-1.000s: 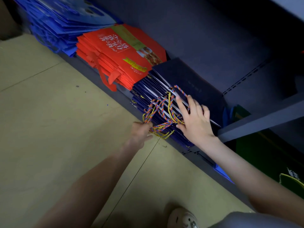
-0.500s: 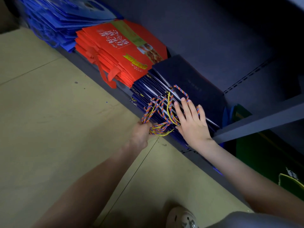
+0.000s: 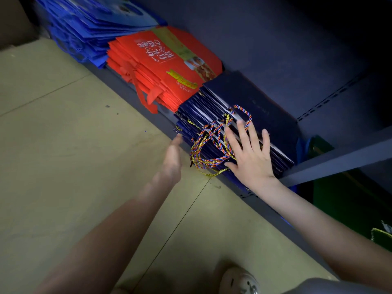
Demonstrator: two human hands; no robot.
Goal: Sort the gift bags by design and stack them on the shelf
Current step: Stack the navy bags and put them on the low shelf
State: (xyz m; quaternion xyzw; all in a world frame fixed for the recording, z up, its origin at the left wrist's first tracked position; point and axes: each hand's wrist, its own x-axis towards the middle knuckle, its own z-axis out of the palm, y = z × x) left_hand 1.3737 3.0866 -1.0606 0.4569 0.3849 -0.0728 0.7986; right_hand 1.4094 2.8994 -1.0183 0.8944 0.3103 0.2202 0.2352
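Observation:
Three stacks of flat gift bags lie side by side on the bottom shelf (image 3: 135,85): bright blue bags (image 3: 95,22) at the far left, red bags (image 3: 165,62) with white lettering in the middle, navy bags (image 3: 254,107) on the right. The navy bags' multicoloured rope handles (image 3: 212,143) spill over the front edge. My right hand (image 3: 248,153) lies flat with spread fingers on the navy stack, over some of the cords. My left hand (image 3: 172,158) is stretched out straight just left of the handles, its fingertips by the stack's front corner, holding nothing.
A dark metal shelf board (image 3: 339,160) juts out above the navy stack on the right. Green bags (image 3: 350,200) sit below and beyond it. The beige tiled floor (image 3: 63,145) runs along the shelf front, and my shoe (image 3: 239,281) shows at the bottom.
My left hand has let go of the bunched rope handles and straightened out. My right hand has spread wider and slid further onto the navy stack. The view has shifted slightly.

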